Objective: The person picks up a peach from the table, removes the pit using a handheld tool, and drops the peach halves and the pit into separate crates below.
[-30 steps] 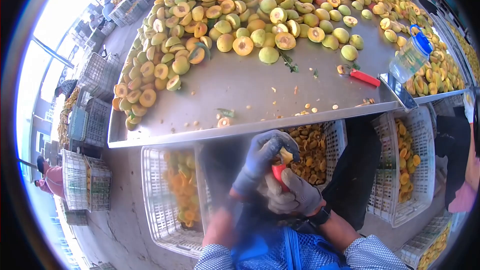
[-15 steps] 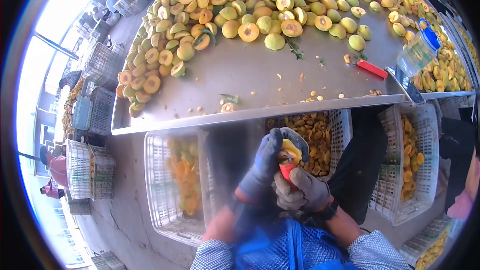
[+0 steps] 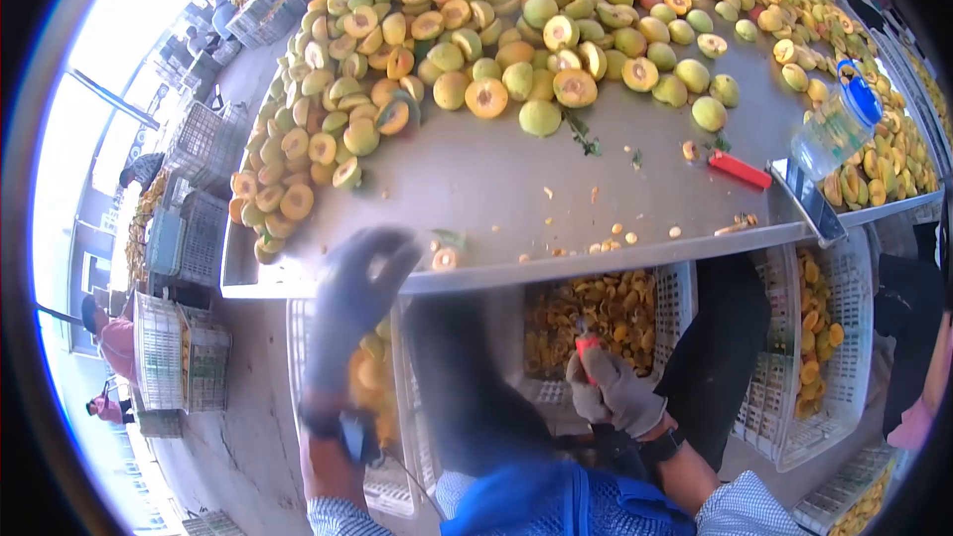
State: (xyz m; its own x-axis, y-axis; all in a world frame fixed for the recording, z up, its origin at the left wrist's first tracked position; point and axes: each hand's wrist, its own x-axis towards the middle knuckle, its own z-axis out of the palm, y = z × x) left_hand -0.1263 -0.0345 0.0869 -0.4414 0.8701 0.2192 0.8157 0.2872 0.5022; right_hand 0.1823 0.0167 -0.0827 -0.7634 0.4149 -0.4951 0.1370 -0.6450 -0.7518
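My left hand (image 3: 369, 276), gloved in grey and blurred by motion, is at the near edge of the metal table (image 3: 476, 199). Its thumb and fingers are apart, with nothing visible between them. My right hand (image 3: 617, 389), in a pale grey glove, is closed around a red-handled tool (image 3: 588, 355) whose short metal tip points up. Below it is a crate of orange fruit pieces (image 3: 635, 313). Across the table lies a heap of halved yellow-green fruit (image 3: 486, 97), like peaches or apricots, several showing brown stones.
A second red-handled tool (image 3: 740, 171), a phone (image 3: 809, 203) and a clear blue-lidded bottle (image 3: 834, 129) lie at the table's right. Fruit crates stand left (image 3: 397, 476) and right (image 3: 809, 417) of my legs. Stacked crates (image 3: 159, 357) and people are at far left.
My left hand has left the right one and swung left and up to the table edge. The fruit half it held is gone from it. My right hand keeps the tool, slightly lower.
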